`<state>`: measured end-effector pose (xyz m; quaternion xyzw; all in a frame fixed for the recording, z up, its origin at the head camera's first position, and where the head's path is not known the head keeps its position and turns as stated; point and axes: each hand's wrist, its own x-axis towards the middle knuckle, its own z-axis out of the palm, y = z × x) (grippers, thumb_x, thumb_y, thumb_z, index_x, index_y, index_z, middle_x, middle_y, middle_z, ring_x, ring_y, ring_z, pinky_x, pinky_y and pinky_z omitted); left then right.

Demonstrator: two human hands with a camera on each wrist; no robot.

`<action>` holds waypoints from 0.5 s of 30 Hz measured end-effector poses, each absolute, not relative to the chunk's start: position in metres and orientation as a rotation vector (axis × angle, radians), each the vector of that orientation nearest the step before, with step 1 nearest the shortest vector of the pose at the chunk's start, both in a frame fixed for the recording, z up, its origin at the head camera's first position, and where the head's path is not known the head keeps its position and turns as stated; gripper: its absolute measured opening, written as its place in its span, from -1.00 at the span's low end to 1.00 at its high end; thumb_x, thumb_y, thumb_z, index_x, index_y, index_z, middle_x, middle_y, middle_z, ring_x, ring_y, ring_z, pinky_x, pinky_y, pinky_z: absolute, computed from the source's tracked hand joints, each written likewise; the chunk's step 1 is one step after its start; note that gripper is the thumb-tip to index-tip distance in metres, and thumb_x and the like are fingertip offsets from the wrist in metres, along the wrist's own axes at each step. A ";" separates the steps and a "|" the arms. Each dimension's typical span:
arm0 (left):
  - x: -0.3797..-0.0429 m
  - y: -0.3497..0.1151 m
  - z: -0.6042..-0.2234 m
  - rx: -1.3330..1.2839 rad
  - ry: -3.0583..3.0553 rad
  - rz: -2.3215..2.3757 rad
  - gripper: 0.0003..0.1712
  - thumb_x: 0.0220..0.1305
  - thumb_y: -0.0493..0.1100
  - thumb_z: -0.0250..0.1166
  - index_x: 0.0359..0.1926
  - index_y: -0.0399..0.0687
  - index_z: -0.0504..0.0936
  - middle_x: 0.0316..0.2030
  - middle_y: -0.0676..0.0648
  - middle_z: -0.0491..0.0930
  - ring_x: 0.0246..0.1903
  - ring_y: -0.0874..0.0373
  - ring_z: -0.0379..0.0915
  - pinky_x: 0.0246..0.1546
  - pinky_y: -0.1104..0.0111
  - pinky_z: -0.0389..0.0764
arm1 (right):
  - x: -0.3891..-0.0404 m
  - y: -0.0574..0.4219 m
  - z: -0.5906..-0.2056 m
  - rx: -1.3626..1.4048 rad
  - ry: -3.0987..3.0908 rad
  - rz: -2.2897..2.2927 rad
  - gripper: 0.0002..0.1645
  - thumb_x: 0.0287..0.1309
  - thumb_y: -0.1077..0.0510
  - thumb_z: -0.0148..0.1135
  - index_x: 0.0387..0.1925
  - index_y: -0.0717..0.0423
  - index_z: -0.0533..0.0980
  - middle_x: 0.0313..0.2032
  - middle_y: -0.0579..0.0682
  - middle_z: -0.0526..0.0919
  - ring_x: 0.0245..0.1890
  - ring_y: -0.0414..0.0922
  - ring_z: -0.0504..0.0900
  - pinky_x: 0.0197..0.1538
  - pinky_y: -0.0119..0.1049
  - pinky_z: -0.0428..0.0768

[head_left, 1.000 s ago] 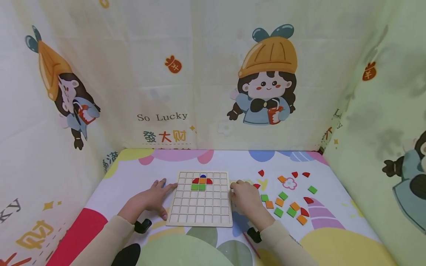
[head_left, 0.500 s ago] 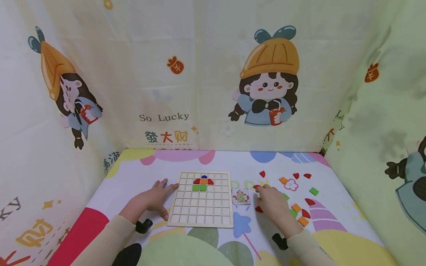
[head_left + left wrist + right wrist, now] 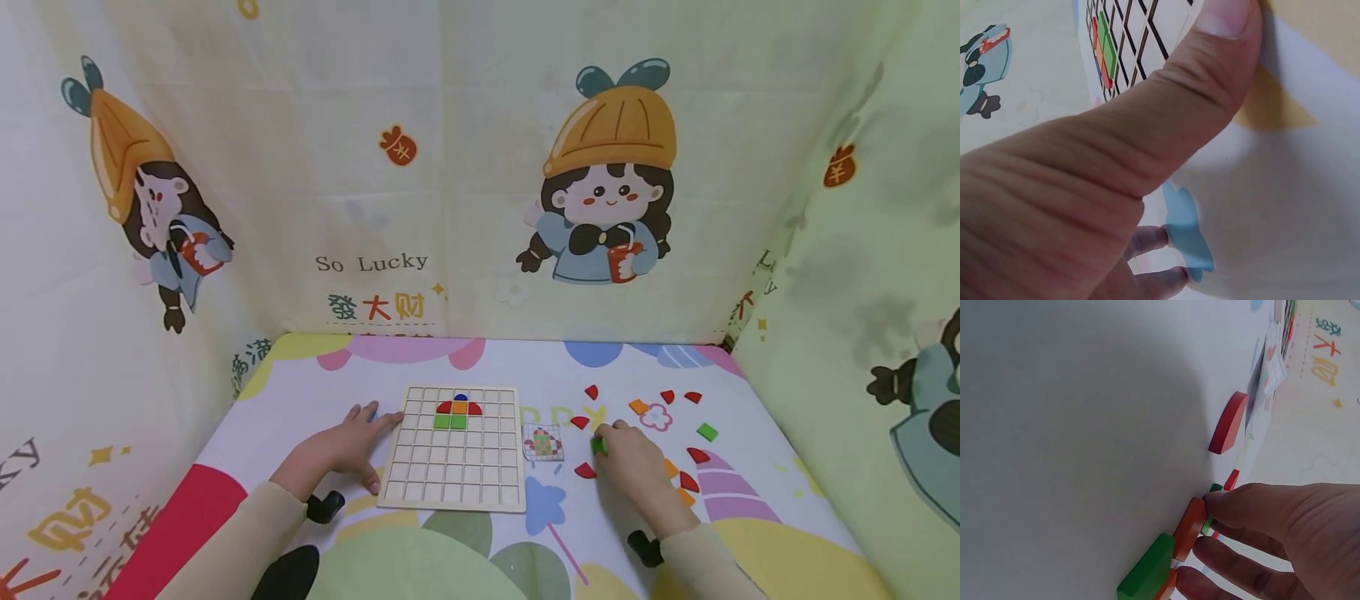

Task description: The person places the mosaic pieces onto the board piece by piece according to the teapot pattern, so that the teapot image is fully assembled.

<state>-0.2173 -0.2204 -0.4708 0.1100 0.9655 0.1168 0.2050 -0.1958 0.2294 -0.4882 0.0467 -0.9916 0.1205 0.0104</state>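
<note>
A pale wooden grid board (image 3: 450, 467) lies flat in the head view, with two green squares, an orange square, two red curved pieces and a blue piece in its upper cells. My left hand (image 3: 339, 450) rests along its left side, fingers spread, index fingertip and thumb (image 3: 1210, 69) at the edge. Over among the loose tiles, my right hand (image 3: 633, 467) pinches a green square tile (image 3: 598, 446) between thumb and fingers. An orange tile (image 3: 1189, 529) and another green tile (image 3: 1147, 569) lie right beside these fingertips in the right wrist view.
A small card (image 3: 543, 442) printed with a coloured grid pattern lies at the board's right side. Red curved pieces (image 3: 585, 471) and more orange and green tiles (image 3: 707, 432) are scattered to the right. Printed cloth walls (image 3: 480, 208) enclose the back and sides.
My right hand has moved right from the board's edge, uncovering the card, past a red piece to the green tile, which it now pinches. The left hand has stayed in place.
</note>
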 end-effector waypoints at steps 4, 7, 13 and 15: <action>-0.218 -0.221 -0.471 0.302 2.692 0.328 0.42 -0.32 0.06 0.78 0.59 0.16 0.20 0.58 -0.43 -0.06 0.52 -0.58 -0.20 0.15 -0.55 0.31 | -0.201 0.226 -0.490 0.111 -3.098 0.416 -0.67 0.13 0.14 0.50 -0.08 0.17 0.67 -0.30 0.04 0.61 -0.36 -0.07 0.55 -0.27 -0.12 0.69; -0.218 -0.221 -0.472 0.309 2.694 0.329 0.41 -0.31 0.06 0.78 0.59 0.15 0.20 0.58 -0.43 -0.06 0.52 -0.58 -0.20 0.14 -0.55 0.33 | -0.205 0.222 -0.489 0.107 -3.096 0.428 -0.68 0.12 0.11 0.49 -0.12 0.16 0.65 -0.35 0.02 0.58 -0.41 -0.08 0.50 -0.35 -0.18 0.63; -0.217 -0.220 -0.472 0.314 2.697 0.332 0.42 -0.32 0.06 0.78 0.59 0.14 0.20 0.58 -0.44 -0.05 0.51 -0.59 -0.19 0.12 -0.57 0.32 | -0.210 0.206 -0.484 0.169 -3.057 0.410 -0.75 0.14 0.11 0.49 -0.20 0.12 0.63 -0.40 -0.02 0.57 -0.47 -0.10 0.47 -0.43 -0.22 0.54; -0.217 -0.219 -0.471 0.309 2.697 0.327 0.42 -0.32 0.06 0.78 0.59 0.14 0.19 0.58 -0.44 -0.05 0.51 -0.59 -0.19 0.13 -0.57 0.31 | -0.212 0.199 -0.482 0.178 -3.048 0.405 -0.73 0.13 0.10 0.51 -0.18 0.12 0.64 -0.39 -0.03 0.59 -0.47 -0.11 0.48 -0.40 -0.22 0.56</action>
